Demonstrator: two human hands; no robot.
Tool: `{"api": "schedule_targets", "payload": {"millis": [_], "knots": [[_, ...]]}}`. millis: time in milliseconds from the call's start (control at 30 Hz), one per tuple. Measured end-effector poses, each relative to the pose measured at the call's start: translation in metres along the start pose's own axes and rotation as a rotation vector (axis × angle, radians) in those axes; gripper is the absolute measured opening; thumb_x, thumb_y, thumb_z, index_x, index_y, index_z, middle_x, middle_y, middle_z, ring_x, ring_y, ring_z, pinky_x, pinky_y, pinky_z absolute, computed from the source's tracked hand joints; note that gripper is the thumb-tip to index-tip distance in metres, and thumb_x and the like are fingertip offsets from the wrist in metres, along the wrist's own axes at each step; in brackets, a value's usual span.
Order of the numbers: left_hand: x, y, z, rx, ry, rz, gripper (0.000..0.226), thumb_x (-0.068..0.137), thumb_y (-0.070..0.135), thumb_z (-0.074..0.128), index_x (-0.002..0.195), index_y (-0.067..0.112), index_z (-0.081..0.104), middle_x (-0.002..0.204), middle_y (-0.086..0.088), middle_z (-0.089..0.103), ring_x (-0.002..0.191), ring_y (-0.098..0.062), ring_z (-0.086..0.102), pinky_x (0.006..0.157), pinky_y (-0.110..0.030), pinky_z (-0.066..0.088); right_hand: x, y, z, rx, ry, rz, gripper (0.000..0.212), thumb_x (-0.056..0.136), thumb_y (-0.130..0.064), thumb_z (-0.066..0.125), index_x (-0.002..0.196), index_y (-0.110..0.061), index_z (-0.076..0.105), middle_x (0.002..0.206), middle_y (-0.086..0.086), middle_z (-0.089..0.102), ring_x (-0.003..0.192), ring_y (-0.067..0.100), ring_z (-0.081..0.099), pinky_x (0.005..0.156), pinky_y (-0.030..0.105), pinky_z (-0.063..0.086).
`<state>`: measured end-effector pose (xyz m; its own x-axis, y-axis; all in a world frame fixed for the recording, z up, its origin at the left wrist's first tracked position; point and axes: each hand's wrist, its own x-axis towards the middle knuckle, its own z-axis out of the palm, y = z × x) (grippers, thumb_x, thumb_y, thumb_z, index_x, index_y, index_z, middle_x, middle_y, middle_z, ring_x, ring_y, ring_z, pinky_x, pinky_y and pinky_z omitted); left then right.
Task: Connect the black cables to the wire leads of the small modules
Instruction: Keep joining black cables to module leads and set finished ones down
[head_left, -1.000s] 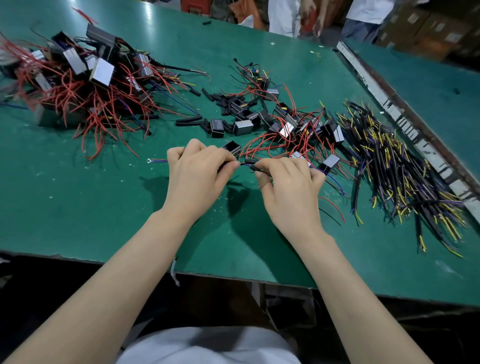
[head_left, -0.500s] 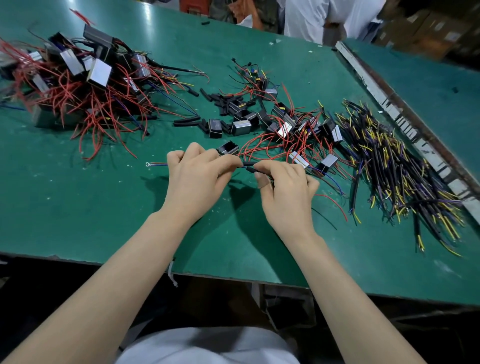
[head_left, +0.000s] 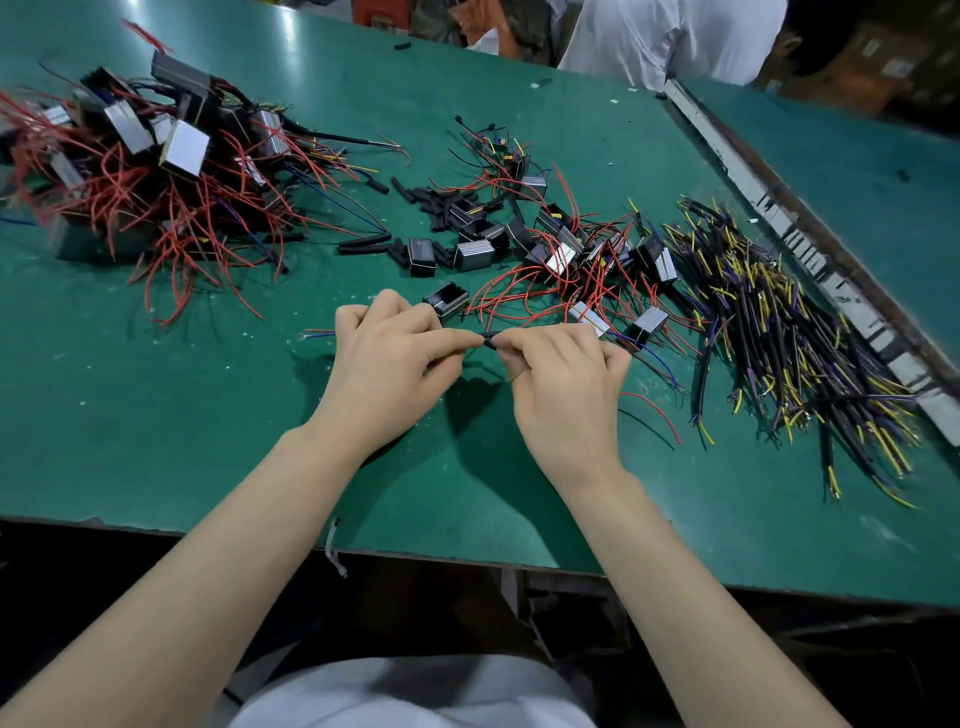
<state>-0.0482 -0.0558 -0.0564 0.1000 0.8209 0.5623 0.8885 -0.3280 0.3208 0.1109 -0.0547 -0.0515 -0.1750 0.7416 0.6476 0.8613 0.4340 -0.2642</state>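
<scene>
We looked down on the green table (head_left: 156, 426), and both hands met just above its near middle. The left hand (head_left: 387, 364) was curled, thumb and forefinger pinched on the black cable (head_left: 488, 335), which ran out between the two hands. From the far side of that fist a thin blue lead (head_left: 314, 333) poked out toward the left, lying on the table. The right hand (head_left: 563, 374) was curled too, its fingertips (head_left: 501, 342) pinching the same cable's other end, right against the left thumb. What exactly sat inside the right palm we could not tell.

Just beyond the left hand's knuckles stood a small black module (head_left: 447, 300), apart from the fingers. Farther from the hands, toward the table's middle, lay a loose scatter of modules with red leads (head_left: 561, 249), and among them short black sleeves (head_left: 441, 200). To the right of that scatter spread the pile of black cables (head_left: 789, 332) with yellow and purple tips, reaching almost to the grey rail (head_left: 769, 208) that ran along the table's right side. Over at the table's far left sat a big heap of modules tangled in red wire (head_left: 145, 176). At the far edge of the table a person in a white shirt (head_left: 675, 31) stood, only the torso showing.
</scene>
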Motion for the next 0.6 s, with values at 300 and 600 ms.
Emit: {"api": "schedule_targets", "payload": {"millis": [300, 600], "knots": [[0.0005, 0.0003, 0.0001, -0.027, 0.036, 0.002, 0.021, 0.084, 0.023, 0.062, 0.095, 0.034, 0.074, 0.068, 0.007, 0.053, 0.079, -0.025, 0.048, 0.074, -0.032, 0.019, 0.0023, 0.0040, 0.0007, 0.034, -0.005, -0.031, 0.010, 0.087, -0.016, 0.066, 0.093, -0.021, 0.072, 0.090, -0.011, 0.070, 0.093, 0.022, 0.060, 0.076, 0.037, 0.025], [0.0014, 0.0005, -0.0002, -0.171, 0.032, -0.108, 0.019, 0.086, 0.029, 0.056, 0.102, 0.031, 0.066, 0.067, 0.010, 0.052, 0.083, -0.013, 0.042, 0.071, -0.027, 0.015, 0.0011, 0.0043, -0.0011, 0.056, 0.021, 0.024, 0.008, 0.089, -0.023, 0.065, 0.094, -0.023, 0.072, 0.091, -0.012, 0.070, 0.095, 0.019, 0.057, 0.078, 0.033, 0.024]]}}
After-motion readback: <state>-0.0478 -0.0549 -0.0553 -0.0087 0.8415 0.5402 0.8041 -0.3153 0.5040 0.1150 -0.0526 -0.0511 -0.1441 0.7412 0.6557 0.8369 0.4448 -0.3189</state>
